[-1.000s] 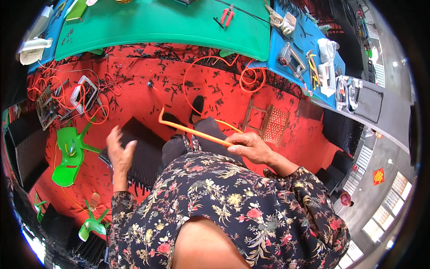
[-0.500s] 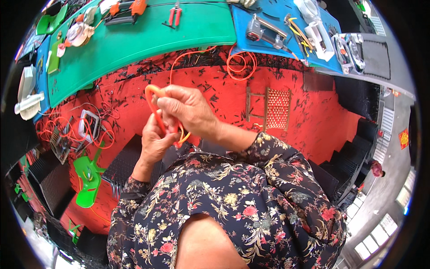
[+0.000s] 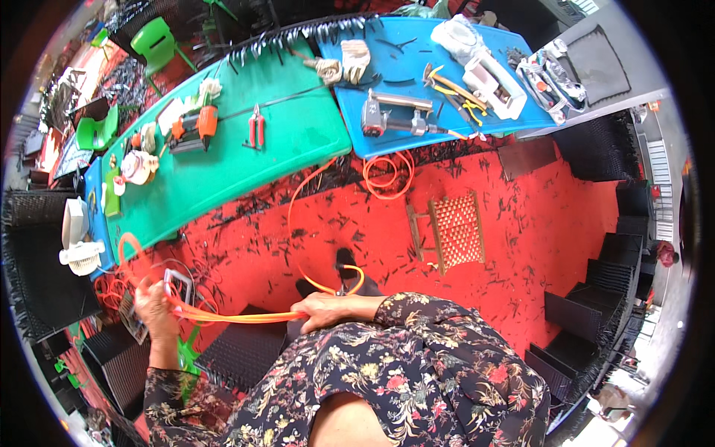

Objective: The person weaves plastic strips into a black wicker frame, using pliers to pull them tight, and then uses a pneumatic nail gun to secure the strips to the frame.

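An orange air hose (image 3: 238,318) stretches between my two hands in doubled strands at waist height. My left hand (image 3: 154,307), out to the left, is closed round it, and a blurred loop of the hose rises above that hand. Closer to my body, my right hand (image 3: 324,310) grips the strands at their other end. From there a short bend of hose curls up beyond the right hand, and one line runs away toward the green table (image 3: 283,160). Both hands are over the red floor, apart from the tables.
On the green table lie an orange-and-black nail gun (image 3: 197,130) and red-handled cutters (image 3: 256,128). The blue table (image 3: 432,37) bears a grey nail gun (image 3: 380,115) and a hammer (image 3: 450,86). A woven stool (image 3: 458,227) and coiled hose (image 3: 387,179) lie on the scrap-strewn floor.
My hands have moved apart: the left swung out to the left, the right came down nearer my body. The bunched hose is now drawn out between them. The view has shifted.
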